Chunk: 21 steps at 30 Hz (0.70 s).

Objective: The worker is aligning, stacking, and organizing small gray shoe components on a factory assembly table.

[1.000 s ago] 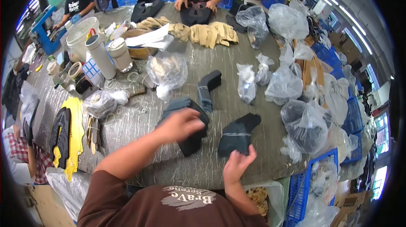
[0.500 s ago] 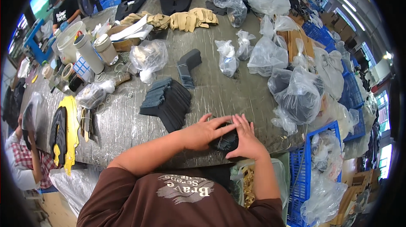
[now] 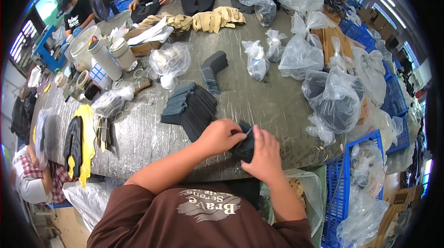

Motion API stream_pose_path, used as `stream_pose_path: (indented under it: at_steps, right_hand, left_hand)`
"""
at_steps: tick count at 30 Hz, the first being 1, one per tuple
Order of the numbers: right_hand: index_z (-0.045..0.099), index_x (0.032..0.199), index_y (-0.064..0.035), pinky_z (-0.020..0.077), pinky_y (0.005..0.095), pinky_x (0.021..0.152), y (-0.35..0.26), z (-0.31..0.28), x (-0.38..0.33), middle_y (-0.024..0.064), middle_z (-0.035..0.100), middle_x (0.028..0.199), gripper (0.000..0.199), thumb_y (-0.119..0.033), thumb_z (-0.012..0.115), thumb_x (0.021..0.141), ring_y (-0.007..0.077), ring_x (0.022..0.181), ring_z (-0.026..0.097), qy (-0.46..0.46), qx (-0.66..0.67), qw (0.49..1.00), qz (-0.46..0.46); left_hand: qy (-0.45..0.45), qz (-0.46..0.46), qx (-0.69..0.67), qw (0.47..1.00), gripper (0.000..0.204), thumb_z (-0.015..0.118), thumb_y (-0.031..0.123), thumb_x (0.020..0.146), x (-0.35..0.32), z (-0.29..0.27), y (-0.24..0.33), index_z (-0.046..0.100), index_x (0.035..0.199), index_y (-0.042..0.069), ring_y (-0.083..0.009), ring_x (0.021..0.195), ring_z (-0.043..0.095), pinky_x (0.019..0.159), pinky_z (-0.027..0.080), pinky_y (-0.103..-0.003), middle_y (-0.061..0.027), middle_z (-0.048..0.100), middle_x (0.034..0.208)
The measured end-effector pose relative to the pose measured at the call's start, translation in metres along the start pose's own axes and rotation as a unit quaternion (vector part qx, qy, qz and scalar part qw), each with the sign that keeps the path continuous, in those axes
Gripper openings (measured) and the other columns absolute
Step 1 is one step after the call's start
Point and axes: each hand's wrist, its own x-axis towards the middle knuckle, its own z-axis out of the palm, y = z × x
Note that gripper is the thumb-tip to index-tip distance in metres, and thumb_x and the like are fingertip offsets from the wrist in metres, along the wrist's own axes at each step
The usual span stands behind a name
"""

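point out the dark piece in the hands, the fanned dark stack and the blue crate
dark piece (image 3: 244,145): head view, the part showing between the hands
dark stack (image 3: 190,108): head view, middle of the fan
blue crate (image 3: 341,188): head view, left wall

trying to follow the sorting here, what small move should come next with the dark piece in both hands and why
Probably carry the dark grey flat cut piece, pinched between the left hand and right hand at the table's near edge, up and left onto the fanned stack of matching dark grey pieces, which lies just beyond the left hand.
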Motion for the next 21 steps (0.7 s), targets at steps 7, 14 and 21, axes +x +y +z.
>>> stream_pose_path:
  at_steps: [7, 14, 21]
  right_hand:
    - [0.031, 0.138, -0.0061, 0.0297, 0.0497, 0.100, -0.012, 0.030, -0.006, 0.0187, 0.040, 0.126, 0.100, -0.024, 0.082, 0.054, 0.0379, 0.117, 0.040, 0.062, -0.005, 0.997, 0.038]
    - [0.035, 0.136, -0.0103, 0.0327, 0.0510, 0.095, -0.017, 0.030, -0.010, 0.0175, 0.041, 0.124, 0.098, -0.023, 0.083, 0.052, 0.0368, 0.112, 0.043, 0.112, -0.017, 0.994, 0.013]
    - [0.037, 0.135, -0.0114, 0.0337, 0.0505, 0.093, -0.024, 0.028, -0.012, 0.0166, 0.041, 0.124, 0.095, -0.021, 0.081, 0.051, 0.0352, 0.110, 0.044, 0.139, -0.060, 0.988, -0.018]
  left_hand:
    - [0.034, 0.000, 0.106, 0.994, 0.018, 0.063, 0.016, 0.077, 0.005, 0.024, -0.007, 0.066, 0.081, -0.001, -0.0373, 0.075, 0.062, 0.066, 0.048, -0.042, -0.0196, 0.064, 0.078]
    - [0.007, -0.030, 0.013, 0.999, 0.018, 0.059, 0.014, 0.083, 0.001, 0.010, -0.012, 0.060, 0.084, -0.003, -0.0289, 0.065, 0.063, 0.061, 0.048, -0.037, -0.0174, 0.062, 0.070]
    - [-0.054, -0.042, -0.093, 0.993, 0.019, 0.056, 0.014, 0.087, -0.002, 0.002, -0.019, 0.057, 0.079, -0.004, -0.0179, 0.065, 0.061, 0.059, 0.048, -0.031, -0.0115, 0.061, 0.068]
